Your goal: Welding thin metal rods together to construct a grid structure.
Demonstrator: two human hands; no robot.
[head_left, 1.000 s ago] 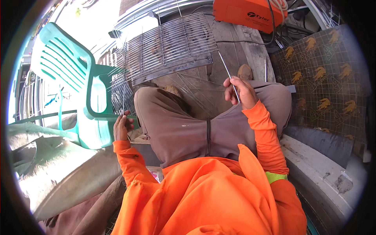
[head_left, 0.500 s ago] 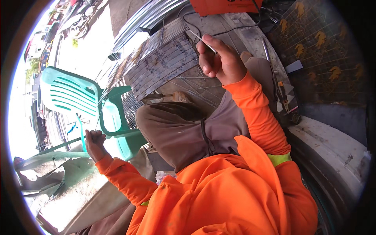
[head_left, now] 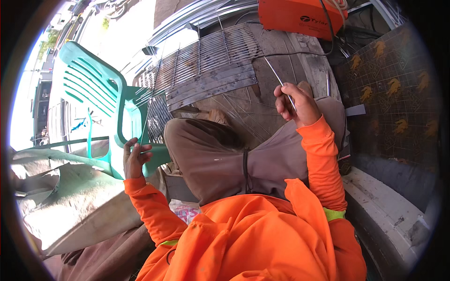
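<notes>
My right hand is raised over my right knee, its fingers closed on a thin pale metal rod that slants up and left. At the left, my left hand is in front of the green plastic chair. Its thumb and forefinger pinch a long, thin dark wire rod that runs upward, while the other fingers stretch out to the right. Beyond my knees lies a panel of parallel thin rods with a few cross rods. Flat spotted metal strips lie along its near edge.
An orange box-shaped machine with a black cable stands at the far right. A dark patterned sheet covers the right side. Loose thin rods lie between my legs. A grey-green cloth is at the lower left.
My view has shifted, bringing more of the orange machine in. My right hand is lower and farther right with its rod; my left hand has come up and right, its outer fingers now stretched out.
</notes>
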